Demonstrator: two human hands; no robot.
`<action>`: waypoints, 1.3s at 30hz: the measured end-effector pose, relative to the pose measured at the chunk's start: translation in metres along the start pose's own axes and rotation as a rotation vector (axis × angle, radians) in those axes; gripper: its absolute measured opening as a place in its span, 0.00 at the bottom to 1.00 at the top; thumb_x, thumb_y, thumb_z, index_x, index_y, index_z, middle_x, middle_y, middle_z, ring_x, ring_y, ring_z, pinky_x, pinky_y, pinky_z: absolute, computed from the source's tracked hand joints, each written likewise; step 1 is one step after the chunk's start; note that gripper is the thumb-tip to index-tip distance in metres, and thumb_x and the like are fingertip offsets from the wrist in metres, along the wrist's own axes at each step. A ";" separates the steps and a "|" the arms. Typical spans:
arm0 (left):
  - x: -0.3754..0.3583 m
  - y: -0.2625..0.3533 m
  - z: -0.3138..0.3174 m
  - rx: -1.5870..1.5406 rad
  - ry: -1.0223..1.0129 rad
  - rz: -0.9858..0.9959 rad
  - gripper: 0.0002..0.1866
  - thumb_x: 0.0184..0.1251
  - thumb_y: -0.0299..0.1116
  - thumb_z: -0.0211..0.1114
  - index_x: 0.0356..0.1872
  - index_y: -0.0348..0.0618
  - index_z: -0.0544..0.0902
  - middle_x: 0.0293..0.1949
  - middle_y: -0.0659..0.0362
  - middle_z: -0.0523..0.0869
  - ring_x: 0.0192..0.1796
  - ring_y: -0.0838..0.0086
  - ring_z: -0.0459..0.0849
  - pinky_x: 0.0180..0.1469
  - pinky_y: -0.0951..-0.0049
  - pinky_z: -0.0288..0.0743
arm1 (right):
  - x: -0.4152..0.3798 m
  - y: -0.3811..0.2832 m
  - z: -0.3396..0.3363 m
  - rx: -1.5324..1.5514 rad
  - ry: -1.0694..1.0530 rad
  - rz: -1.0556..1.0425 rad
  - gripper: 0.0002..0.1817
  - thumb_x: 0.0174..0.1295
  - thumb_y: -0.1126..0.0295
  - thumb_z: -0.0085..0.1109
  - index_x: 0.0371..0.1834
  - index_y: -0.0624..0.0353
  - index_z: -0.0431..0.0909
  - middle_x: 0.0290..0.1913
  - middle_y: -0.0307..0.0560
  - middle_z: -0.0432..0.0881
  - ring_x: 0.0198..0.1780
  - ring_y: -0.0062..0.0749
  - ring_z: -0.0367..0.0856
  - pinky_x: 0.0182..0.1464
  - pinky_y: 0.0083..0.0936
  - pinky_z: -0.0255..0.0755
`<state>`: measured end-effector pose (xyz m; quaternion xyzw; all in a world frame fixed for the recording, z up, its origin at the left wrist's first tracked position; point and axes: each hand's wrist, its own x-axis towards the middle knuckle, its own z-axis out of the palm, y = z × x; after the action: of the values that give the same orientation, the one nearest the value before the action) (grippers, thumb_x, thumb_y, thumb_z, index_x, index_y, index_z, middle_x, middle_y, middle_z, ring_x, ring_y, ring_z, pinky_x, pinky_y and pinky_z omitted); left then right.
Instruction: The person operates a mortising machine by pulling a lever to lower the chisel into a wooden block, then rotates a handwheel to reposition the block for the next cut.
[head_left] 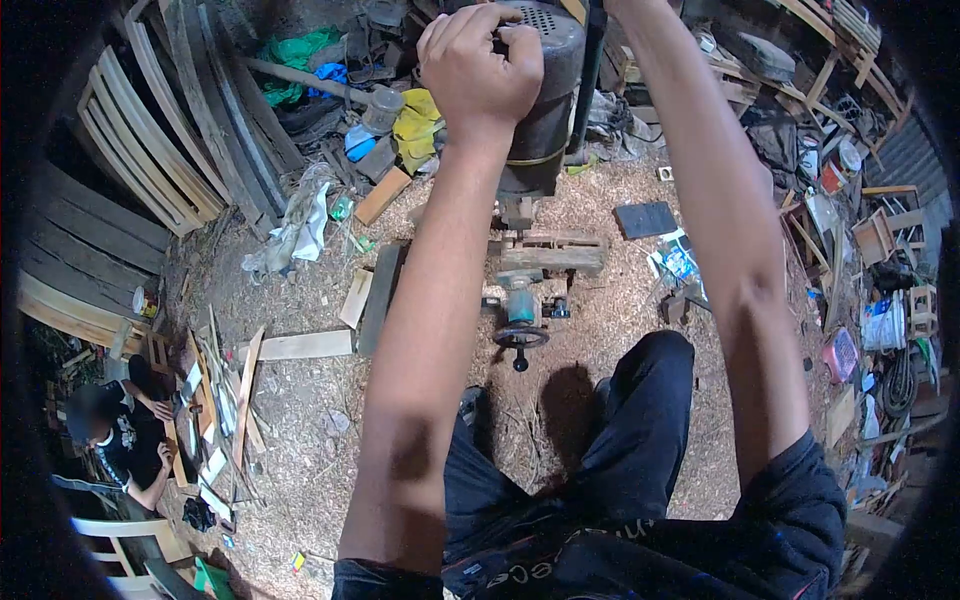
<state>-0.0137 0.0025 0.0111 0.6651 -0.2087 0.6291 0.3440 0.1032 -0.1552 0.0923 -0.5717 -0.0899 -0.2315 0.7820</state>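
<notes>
My left hand (478, 68) is closed over the top of a dark cylindrical motor housing (548, 110) of an upright machine in front of me. My right arm (735, 230) reaches up past the machine's right side, and its hand is cut off by the top edge of the frame. Below the motor sits the machine's wooden table (552, 252), and under that a small black handwheel (521, 338). My legs in dark trousers stand just behind the handwheel.
Sawdust covers the floor. Wooden planks (300, 345) lie to the left, curved slats (150, 140) lean at the far left, and clutter fills the right side. Another person (125, 435) crouches at lower left over wood pieces.
</notes>
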 end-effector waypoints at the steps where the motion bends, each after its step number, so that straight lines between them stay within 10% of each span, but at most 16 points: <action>1: -0.002 0.000 0.001 0.000 -0.012 -0.011 0.13 0.56 0.35 0.57 0.30 0.44 0.89 0.32 0.52 0.89 0.38 0.54 0.86 0.47 0.61 0.78 | -0.015 -0.002 -0.005 0.012 -0.010 -0.012 0.26 0.74 0.45 0.46 0.23 0.51 0.74 0.17 0.36 0.68 0.18 0.26 0.66 0.22 0.28 0.59; 9: -0.032 -0.012 -0.013 -0.021 -0.100 -0.015 0.13 0.68 0.38 0.60 0.36 0.39 0.85 0.42 0.49 0.86 0.50 0.53 0.82 0.56 0.55 0.72 | -0.213 -0.008 -0.068 -0.149 -0.185 -0.300 0.23 0.70 0.56 0.49 0.31 0.69 0.78 0.35 0.50 0.82 0.36 0.31 0.75 0.37 0.29 0.64; 12: -0.046 -0.009 -0.023 0.000 -0.185 -0.002 0.17 0.75 0.43 0.57 0.42 0.37 0.83 0.52 0.45 0.81 0.58 0.49 0.77 0.61 0.51 0.69 | -0.300 0.012 -0.086 -0.085 -0.189 -0.361 0.18 0.70 0.62 0.43 0.27 0.64 0.73 0.28 0.45 0.75 0.33 0.31 0.72 0.40 0.25 0.63; 22: -0.065 0.012 -0.042 0.155 -0.357 -0.152 0.21 0.78 0.50 0.52 0.59 0.46 0.78 0.69 0.47 0.70 0.73 0.40 0.62 0.76 0.47 0.55 | -0.310 -0.060 -0.092 -0.629 -0.592 0.272 0.24 0.71 0.69 0.35 0.51 0.65 0.85 0.33 0.46 0.86 0.46 0.30 0.82 0.68 0.31 0.66; 27: -0.052 0.031 -0.040 0.293 -0.524 -0.338 0.38 0.61 0.60 0.69 0.64 0.45 0.72 0.72 0.48 0.65 0.79 0.44 0.51 0.75 0.36 0.51 | -0.263 -0.057 -0.073 -0.827 -0.661 0.551 0.47 0.70 0.27 0.35 0.44 0.63 0.89 0.26 0.50 0.83 0.37 0.38 0.84 0.59 0.34 0.73; 30: -0.046 0.021 -0.029 0.279 -0.533 -0.318 0.43 0.51 0.59 0.77 0.61 0.40 0.72 0.69 0.45 0.67 0.78 0.43 0.51 0.76 0.38 0.51 | -0.284 -0.071 -0.056 -1.131 -0.789 0.266 0.40 0.70 0.33 0.46 0.38 0.66 0.88 0.30 0.48 0.86 0.39 0.41 0.85 0.48 0.41 0.78; 39: -0.058 0.022 -0.027 0.174 -0.247 -0.105 0.40 0.44 0.54 0.83 0.52 0.39 0.74 0.60 0.45 0.69 0.69 0.42 0.60 0.73 0.42 0.57 | -0.318 -0.044 -0.090 -0.245 -0.475 0.110 0.27 0.73 0.58 0.59 0.15 0.63 0.78 0.17 0.36 0.77 0.22 0.17 0.71 0.26 0.23 0.63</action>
<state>-0.0550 -0.0019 -0.0418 0.7746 -0.1592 0.5395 0.2893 -0.2073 -0.1678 -0.0293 -0.7043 -0.2108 -0.0572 0.6755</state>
